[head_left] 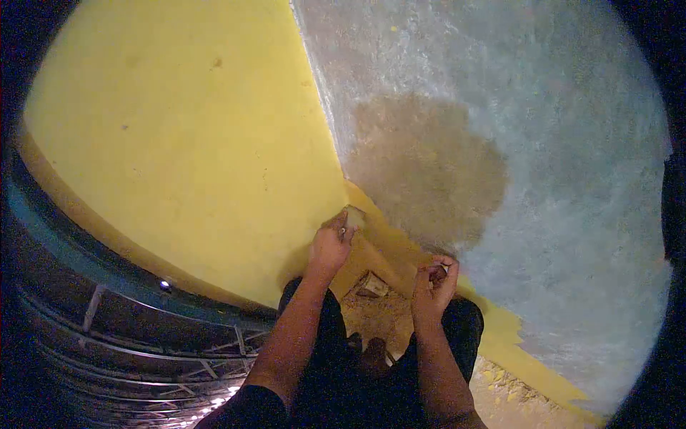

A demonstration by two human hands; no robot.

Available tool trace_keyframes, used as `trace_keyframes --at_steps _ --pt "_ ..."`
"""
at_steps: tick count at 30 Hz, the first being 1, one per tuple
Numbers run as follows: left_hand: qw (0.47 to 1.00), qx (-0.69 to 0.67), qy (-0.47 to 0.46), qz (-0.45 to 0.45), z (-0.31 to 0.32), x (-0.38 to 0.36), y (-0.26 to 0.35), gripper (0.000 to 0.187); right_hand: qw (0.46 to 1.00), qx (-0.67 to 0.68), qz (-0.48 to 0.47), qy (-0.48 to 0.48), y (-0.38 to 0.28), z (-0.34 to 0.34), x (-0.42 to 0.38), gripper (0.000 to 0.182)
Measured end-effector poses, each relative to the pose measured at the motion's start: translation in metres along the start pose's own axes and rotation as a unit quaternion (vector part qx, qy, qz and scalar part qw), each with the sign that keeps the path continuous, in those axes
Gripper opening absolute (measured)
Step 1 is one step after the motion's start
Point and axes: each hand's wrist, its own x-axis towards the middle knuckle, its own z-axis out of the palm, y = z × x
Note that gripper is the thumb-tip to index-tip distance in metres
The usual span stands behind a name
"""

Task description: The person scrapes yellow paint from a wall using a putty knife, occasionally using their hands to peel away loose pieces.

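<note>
To my left, the yellow wall (193,121) shows a few dark specks; to my right, the mottled grey-green wall (579,179) bears a brown patch (429,168) above a yellow band (500,322). My trousers (466,336) look black.

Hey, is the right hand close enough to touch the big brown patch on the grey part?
Probably yes: in this view the right hand is just below the brown patch, and I see nothing blocking the way. A small lift might do it.

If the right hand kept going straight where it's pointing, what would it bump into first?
Probably the grey wall, by its brown patch, though depth beyond the right hand is unclear.
</note>
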Motion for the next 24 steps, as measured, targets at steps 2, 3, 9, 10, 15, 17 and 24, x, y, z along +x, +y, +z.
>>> trace_keyframes --at_steps 2,3,9,10,15,17,24 --pt "1.000 -0.003 -0.002 -0.002 -0.005 -0.002 0.006 0.054 1.000 0.000 0.003 -0.003 0.001 -0.001 0.001 0.030" --pt "1.000 -0.005 -0.009 -0.017 -0.007 -0.004 0.008 0.057 1.000 -0.003 0.004 -0.010 0.000 -0.002 0.000 0.030" --pt "0.998 -0.004 -0.047 -0.030 -0.012 -0.001 0.005 0.061 0.999 0.034 -0.012 -0.012 -0.005 0.000 0.001 0.030" --pt "0.998 0.009 -0.051 -0.031 -0.010 0.000 0.002 0.060 0.999 0.033 -0.010 -0.012 -0.009 0.001 0.001 0.030" --pt "0.999 0.023 -0.030 -0.002 -0.005 0.002 -0.008 0.060 1.000 0.006 0.010 -0.027 -0.003 -0.002 -0.001 0.032" --pt "0.999 0.011 -0.039 -0.003 -0.007 0.001 -0.005 0.060 0.998 0.036 0.029 -0.032 -0.005 -0.006 -0.002 0.032" --pt "0.998 -0.034 -0.006 0.057 -0.009 0.006 -0.002 0.055 1.000 0.004 -0.019 -0.017 0.005 -0.002 0.000 0.032"
